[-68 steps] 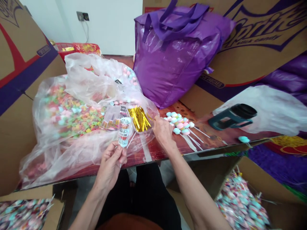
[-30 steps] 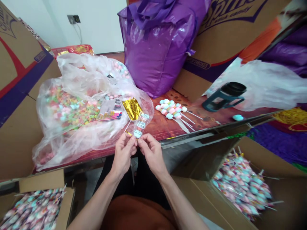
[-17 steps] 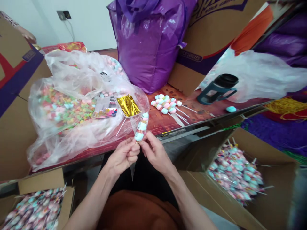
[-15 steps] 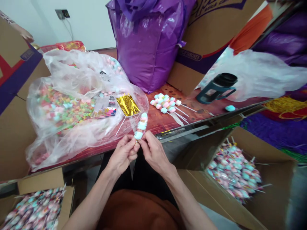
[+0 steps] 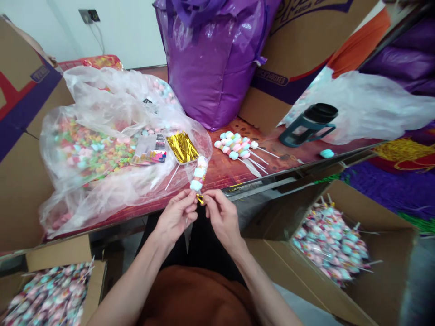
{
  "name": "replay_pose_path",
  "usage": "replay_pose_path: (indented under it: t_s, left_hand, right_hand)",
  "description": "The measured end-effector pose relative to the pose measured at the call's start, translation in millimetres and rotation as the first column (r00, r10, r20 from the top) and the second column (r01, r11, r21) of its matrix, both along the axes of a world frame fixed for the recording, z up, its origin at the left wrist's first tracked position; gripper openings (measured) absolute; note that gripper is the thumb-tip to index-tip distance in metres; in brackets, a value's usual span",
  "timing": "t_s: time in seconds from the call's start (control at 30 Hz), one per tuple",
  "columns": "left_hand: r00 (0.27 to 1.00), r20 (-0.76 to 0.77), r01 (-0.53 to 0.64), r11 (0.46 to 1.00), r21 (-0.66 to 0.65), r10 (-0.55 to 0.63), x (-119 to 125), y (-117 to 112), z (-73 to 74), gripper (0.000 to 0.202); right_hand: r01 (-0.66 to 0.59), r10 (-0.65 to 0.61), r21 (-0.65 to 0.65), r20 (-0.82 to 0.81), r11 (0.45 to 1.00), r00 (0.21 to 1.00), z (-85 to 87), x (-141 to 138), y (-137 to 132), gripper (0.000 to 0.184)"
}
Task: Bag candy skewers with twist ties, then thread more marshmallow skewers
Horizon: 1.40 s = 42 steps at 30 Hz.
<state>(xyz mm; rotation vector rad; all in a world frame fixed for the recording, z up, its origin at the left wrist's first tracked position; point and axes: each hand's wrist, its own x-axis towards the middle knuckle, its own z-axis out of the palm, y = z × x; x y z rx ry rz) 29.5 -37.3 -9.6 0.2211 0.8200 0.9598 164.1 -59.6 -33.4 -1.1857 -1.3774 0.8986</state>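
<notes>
A wrapped marshmallow skewer in pale blue, white and pink stands upright at the table's front edge. My left hand pinches it at the base, fingers closed round the stick. On the other side my right hand grips a gold twist tie between thumb and fingers, at the neck of the wrapper. Just beyond lies a clear tray of gold twist ties. Several unwrapped marshmallow skewers lie to the right, their white sticks pointing toward me.
Clear plastic bags of candy cover the table's left. Behind are a purple bag and a large carton. A dark mug stands right. Boxes of wrapped skewers sit below: left box, right box.
My right hand has moved slightly away from my left, and the gold tie's end now shows between them. The skewer has shifted slightly down and left.
</notes>
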Motion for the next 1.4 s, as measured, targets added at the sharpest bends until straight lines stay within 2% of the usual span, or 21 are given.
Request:
replay_pose_path:
  t_s: [0.07, 0.13, 0.23, 0.33, 0.47, 0.57, 0.63, 0.73, 0.8, 0.9, 1.0, 1.1, 1.13, 1.17, 1.23, 1.27, 1.33, 1.4]
  left_hand:
    - [0.999, 0.044, -0.007, 0.999, -0.054, 0.01, 1.7, 1.4, 2.1, 0.041]
    - [0.997, 0.077, 0.002, 0.995, -0.098, 0.006, 3.8, 1.1, 5.8, 0.037]
    - [0.996, 0.089, 0.029, 0.991, -0.128, -0.017, 6.9, -2.5, 12.1, 0.033]
    - [0.995, 0.084, 0.062, 0.995, -0.082, -0.055, 11.2, -6.7, 14.0, 0.032]
    - [0.987, 0.035, 0.155, 0.988, 0.02, -0.155, 24.0, -5.2, 6.4, 0.024]
    - [0.962, -0.016, 0.272, 0.955, 0.123, -0.272, 37.3, -3.5, -1.6, 0.031]
    - [0.956, -0.122, 0.287, 0.932, 0.22, -0.266, 46.2, -6.5, -7.2, 0.041]
    - [0.902, -0.374, 0.344, 0.882, 0.321, -0.216, 59.8, -16.6, -17.8, 0.044]
    - [0.847, -0.46, 0.421, 0.863, 0.279, -0.265, 69.2, -23.3, -25.6, 0.041]
    - [0.806, -0.438, 0.5, 0.855, 0.14, -0.399, 83.8, -27.5, -35.0, 0.037]
    - [0.802, -0.397, 0.535, 0.833, 0.145, -0.446, 100.0, -29.7, -40.0, 0.036]
    - [0.8, -0.47, 0.523, 0.817, 0.242, -0.373, 116.6, -39.1, -42.3, 0.027]
    - [0.784, -0.514, 0.531, 0.804, 0.267, -0.348, 121.5, -42.7, -42.8, 0.022]
    - [0.76, -0.553, 0.567, 0.764, 0.307, -0.342, 125.5, -44.9, -43.1, 0.016]
    - [0.738, -0.627, 0.594, 0.683, 0.426, -0.251, 128.2, -42.4, -41.9, 0.007]
    - [0.735, -0.657, 0.571, 0.676, 0.466, -0.168, 125.3, -37.2, -39.4, 0.004]
    - [0.741, -0.672, 0.493, 0.678, 0.545, 0.002, 108.4, -20.5, -29.1, 0.007]
    - [0.727, -0.651, 0.369, 0.676, 0.638, 0.218, 76.2, 2.4, -13.7, 0.005]
  right_hand:
    - [0.059, -0.107, 0.235, 0.198, 0.97, 0.974, -1.7, 5.6, -1.3, 0.018]
    - [0.015, -0.163, 0.403, 0.333, 0.915, 0.929, -2.3, 11.1, -0.9, 0.024]
    - [-0.04, -0.224, 0.507, 0.448, 0.861, 0.866, 1.4, 14.9, -0.2, 0.025]
    - [-0.034, -0.254, 0.506, 0.489, 0.862, 0.834, 8.1, 10.7, -1.6, 0.025]
    - [0.165, -0.348, 0.396, 0.451, 0.903, 0.822, 11.1, 6.5, -9.1, 0.028]
    - [0.262, -0.325, 0.217, 0.346, 0.94, 0.88, 9.6, 19.5, -22.3, 0.021]
    - [0.303, -0.31, 0.067, 0.216, 0.951, 0.926, 9.1, 34.4, -33.3, 0.017]
    - [0.375, -0.369, -0.069, 0.082, 0.925, 0.926, 8.5, 53.8, -48.3, 0.016]
    - [0.424, -0.42, -0.087, 0.059, 0.902, 0.905, 6.7, 59.9, -56.4, 0.017]
    - [0.481, -0.491, -0.151, -0.037, 0.864, 0.871, 0.2, 62.5, -67.0, 0.023]
    - [0.422, -0.494, -0.308, -0.21, 0.853, 0.844, -10.8, 65.8, -80.4, 0.032]
    - [0.346, -0.473, -0.413, -0.26, 0.843, 0.842, -24.5, 73.2, -98.9, 0.03]
    - [0.37, -0.501, -0.433, -0.241, 0.822, 0.832, -29.7, 78.3, -104.9, 0.028]
    - [0.432, -0.559, -0.436, -0.22, 0.789, 0.799, -35.5, 86.0, -109.7, 0.028]
    - [0.556, -0.678, -0.436, -0.194, 0.707, 0.709, -49.4, 111.3, -113.1, 0.026]
    - [0.635, -0.751, -0.421, -0.208, 0.647, 0.627, -57.4, 128.7, -111.1, 0.026]
    - [0.709, -0.829, -0.429, -0.299, 0.559, 0.473, -74.5, 168.1, -101.7, 0.026]
    - [0.671, -0.87, -0.554, -0.314, 0.493, 0.38, -90.4, 203.7, -90.4, 0.023]
